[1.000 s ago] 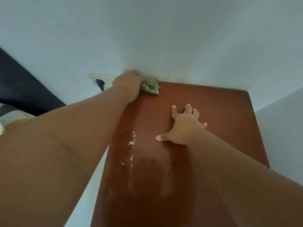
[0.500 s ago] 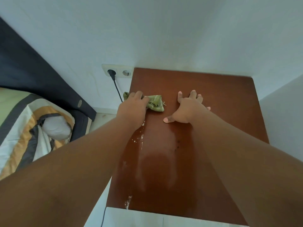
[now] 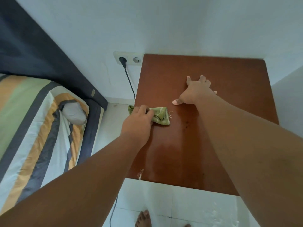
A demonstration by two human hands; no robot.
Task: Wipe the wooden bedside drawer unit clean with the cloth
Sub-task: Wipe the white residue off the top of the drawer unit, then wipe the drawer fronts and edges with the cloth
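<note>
Gripping cloth (image 3: pixel 159 116) — left hand (image 3: pixel 139 122)

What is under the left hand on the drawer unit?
A green cloth pressed to the wooden top by the left hand. The part beneath the palm and the wood below are hidden.

Your head camera is looking steeply down, close over the drawer unit (image 3: pixel 205 145), facing the wall (image 3: pixel 164 22).
</note>
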